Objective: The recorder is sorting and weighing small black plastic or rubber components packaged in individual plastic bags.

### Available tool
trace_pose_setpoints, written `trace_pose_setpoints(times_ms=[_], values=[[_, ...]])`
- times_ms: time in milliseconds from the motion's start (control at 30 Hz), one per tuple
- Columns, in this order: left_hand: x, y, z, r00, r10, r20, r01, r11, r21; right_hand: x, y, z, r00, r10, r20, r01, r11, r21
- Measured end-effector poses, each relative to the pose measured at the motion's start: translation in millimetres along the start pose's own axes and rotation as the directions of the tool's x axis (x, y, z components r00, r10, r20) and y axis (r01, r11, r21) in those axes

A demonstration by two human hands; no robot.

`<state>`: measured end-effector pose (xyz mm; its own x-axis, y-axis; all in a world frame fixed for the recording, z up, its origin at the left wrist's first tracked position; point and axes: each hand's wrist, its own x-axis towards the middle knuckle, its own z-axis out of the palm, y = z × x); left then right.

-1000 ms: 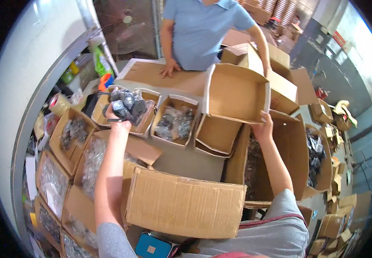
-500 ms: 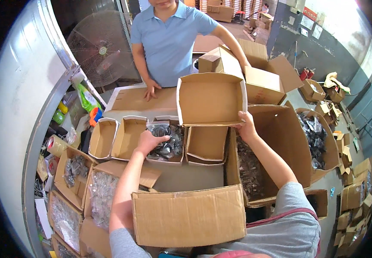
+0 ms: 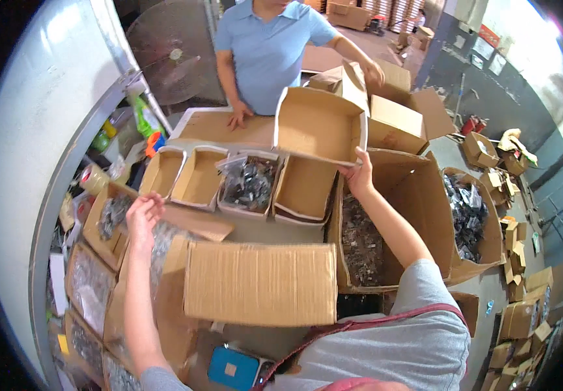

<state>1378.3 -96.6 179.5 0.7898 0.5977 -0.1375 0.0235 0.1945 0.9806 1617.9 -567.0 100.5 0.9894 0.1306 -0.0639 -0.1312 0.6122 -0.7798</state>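
My right hand (image 3: 358, 174) grips the lower right corner of a shallow cardboard tray (image 3: 320, 127) with white outer sides, held tilted above the table with its inside facing me. My left hand (image 3: 143, 218) is raised at the left, fingers loosely bent and apart, nothing visible in it. It is nearest to a small cardboard tray (image 3: 162, 171) and the parts boxes below. In the row on the table stand another bare-bottomed tray (image 3: 198, 174), a tray holding bagged black parts (image 3: 249, 182), and stacked trays (image 3: 304, 188) below the held one.
A closed-sided cardboard box (image 3: 260, 283) stands before me, with a blue object (image 3: 231, 367) near my body. To the right is a deep carton (image 3: 408, 221) with small dark parts. Left are boxes of bagged parts (image 3: 89, 287). Across the table stands a person in a blue shirt (image 3: 262, 62).
My left hand has left the tray of bagged black parts and swung left toward the side boxes. My right hand still holds the raised tray. The other person's arm has lifted from the cartons.
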Motion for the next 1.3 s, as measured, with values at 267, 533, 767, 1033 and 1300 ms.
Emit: trace_pose_setpoints(times_ms=[267, 533, 767, 1033, 1300], values=[[-162, 56, -77, 0.991, 0.034, -0.132, -0.059, 0.981, -0.185, -27, -56, 44, 0.907, 0.414, -0.081, -0.413, 0.91, 0.023], [-335, 78, -57, 0.994, 0.039, -0.101, -0.048, 0.995, -0.092, -201, -108, 152, 0.758, 0.327, 0.564, -0.171, 0.934, -0.313], [-478, 38, -6, 0.908, 0.057, 0.416, -0.021, 0.996, -0.091, -318, -93, 145, 0.428, 0.446, 0.786, 0.166, 0.816, -0.554], [-584, -81, -31, 0.829, -0.115, -0.547, 0.127, 0.992, -0.017, -392, -49, 120, 0.083, 0.426, 0.901, 0.316, 0.846, -0.43], [-589, -83, -52, 0.791, -0.278, -0.545, 0.264, 0.959, -0.106, -398, 62, 144, 0.2, 0.825, 0.529, -0.036, 0.546, -0.837]])
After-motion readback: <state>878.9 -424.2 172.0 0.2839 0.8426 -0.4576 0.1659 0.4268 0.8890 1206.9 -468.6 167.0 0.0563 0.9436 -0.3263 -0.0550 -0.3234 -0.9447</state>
